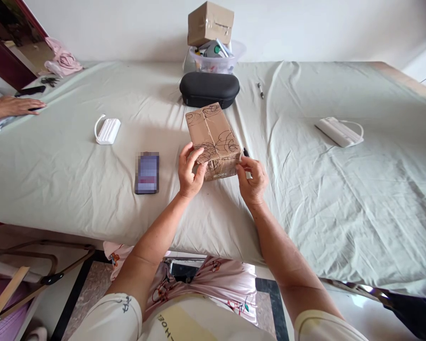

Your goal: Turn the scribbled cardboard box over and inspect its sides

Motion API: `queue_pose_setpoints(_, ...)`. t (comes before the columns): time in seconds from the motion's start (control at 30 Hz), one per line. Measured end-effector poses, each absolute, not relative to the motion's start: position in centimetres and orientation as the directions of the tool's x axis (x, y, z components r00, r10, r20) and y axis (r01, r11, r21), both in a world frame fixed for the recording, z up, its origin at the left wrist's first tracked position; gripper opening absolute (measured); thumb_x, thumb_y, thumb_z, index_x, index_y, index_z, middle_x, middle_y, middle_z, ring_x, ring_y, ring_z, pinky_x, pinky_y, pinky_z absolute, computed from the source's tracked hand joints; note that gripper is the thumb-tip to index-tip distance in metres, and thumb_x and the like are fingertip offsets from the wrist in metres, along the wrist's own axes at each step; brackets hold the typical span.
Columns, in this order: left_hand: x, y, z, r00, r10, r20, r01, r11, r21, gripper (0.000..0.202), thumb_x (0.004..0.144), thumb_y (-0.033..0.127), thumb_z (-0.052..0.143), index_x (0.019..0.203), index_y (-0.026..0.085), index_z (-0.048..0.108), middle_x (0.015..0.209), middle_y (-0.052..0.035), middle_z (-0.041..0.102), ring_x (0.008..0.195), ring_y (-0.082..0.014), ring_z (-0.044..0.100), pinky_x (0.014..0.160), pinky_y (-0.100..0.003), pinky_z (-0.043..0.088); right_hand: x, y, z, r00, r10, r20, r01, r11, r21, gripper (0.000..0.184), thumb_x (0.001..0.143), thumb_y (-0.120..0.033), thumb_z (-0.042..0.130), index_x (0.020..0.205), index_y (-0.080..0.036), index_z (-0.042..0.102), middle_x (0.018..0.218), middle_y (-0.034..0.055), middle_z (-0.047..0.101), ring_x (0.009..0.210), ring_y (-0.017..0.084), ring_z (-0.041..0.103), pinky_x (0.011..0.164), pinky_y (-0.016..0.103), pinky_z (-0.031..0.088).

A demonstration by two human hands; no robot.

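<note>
A brown paper parcel [213,137] with black scribbles and thin twine lies on the pale green sheet of the table [305,189]. My left hand [190,171] grips its near left corner, fingers curled on the top face. My right hand [252,179] pinches at the near right corner, apparently on the twine end. A black pen tip [246,152] shows just beside the parcel's right edge.
A phone [147,172] lies left of the parcel, a white case [107,130] farther left, another white case [339,131] at right. Behind the parcel sit a black hard case [209,88], a plastic tub [216,61] and a cardboard box [210,22]. Another person's hand [16,105] rests at far left.
</note>
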State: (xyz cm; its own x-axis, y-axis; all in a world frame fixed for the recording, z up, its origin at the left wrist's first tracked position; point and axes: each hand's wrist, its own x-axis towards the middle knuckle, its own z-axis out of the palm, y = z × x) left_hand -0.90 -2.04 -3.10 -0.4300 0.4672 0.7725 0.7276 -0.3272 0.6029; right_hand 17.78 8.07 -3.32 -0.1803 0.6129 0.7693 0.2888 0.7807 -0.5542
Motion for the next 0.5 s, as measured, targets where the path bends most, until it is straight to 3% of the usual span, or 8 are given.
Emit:
queue_pose_setpoints(0.1,-1.1,-1.8,-3.4,-0.504,0.470,0.725,0.642,-0.357,0.678,0.041,0.108,0.055,0.054,0.135,0.027,0.066,0.156,-0.0144,0.054,0.149,-0.0277,0.054,0.106,-0.037,0.062,17.9,8.2,-3.1,-0.222,0.647,0.729,0.307,0.756,-0.577,0.019,0.100,-0.039,0.064,0.106,-0.024,0.075,0.095,0.0050,0.076,0.081,0.018,0.071,0.078,0.037,0.066)
queue_pose_setpoints(0.2,-1.4,-1.4,-3.7,-0.575,0.440,0.690,0.582,-0.373,0.723,0.046,0.105,0.063,0.055,0.133,0.028,0.068,0.153,-0.0128,0.057,0.150,-0.0273,0.053,0.121,-0.042,0.052,18.0,8.5,-3.1,-0.256,0.666,0.701,0.307,0.743,-0.595,0.021,0.099,-0.040,0.065,0.107,-0.024,0.075,0.099,0.0062,0.076,0.084,0.020,0.072,0.083,0.040,0.066)
queue_pose_setpoints(0.3,-1.8,-1.0,-4.0,-0.647,0.439,0.624,0.492,-0.384,0.781,0.053,0.102,0.069,0.055,0.134,0.028,0.066,0.152,-0.0120,0.058,0.148,-0.0265,0.054,0.126,-0.042,0.047,18.1,9.0,-3.4,-0.246,0.688,0.683,0.320,0.723,-0.613,0.023,0.099,-0.041,0.066,0.110,-0.024,0.076,0.106,0.0082,0.076,0.096,0.023,0.073,0.093,0.045,0.064)
queue_pose_setpoints(0.4,-2.0,-0.9,-4.5,-0.686,0.477,0.549,0.374,-0.416,0.829,0.061,0.098,0.073,0.059,0.138,0.027,0.062,0.158,-0.0133,0.054,0.149,-0.0287,0.054,0.123,-0.044,0.049,18.2,9.3,-3.6,-0.213,0.719,0.662,0.335,0.690,-0.642,0.024,0.098,-0.041,0.066,0.110,-0.024,0.078,0.108,0.0085,0.075,0.094,0.022,0.073,0.092,0.044,0.064)
queue_pose_setpoints(0.5,-1.8,-0.9,-4.9,-0.704,0.542,0.459,0.254,-0.412,0.875,0.062,0.096,0.073,0.059,0.139,0.028,0.059,0.164,-0.0147,0.049,0.146,-0.0305,0.057,0.107,-0.043,0.060,18.2,9.3,-3.7,-0.182,0.740,0.648,0.314,0.668,-0.675,0.024,0.099,-0.041,0.065,0.110,-0.024,0.078,0.104,0.0070,0.076,0.084,0.019,0.072,0.081,0.038,0.065)
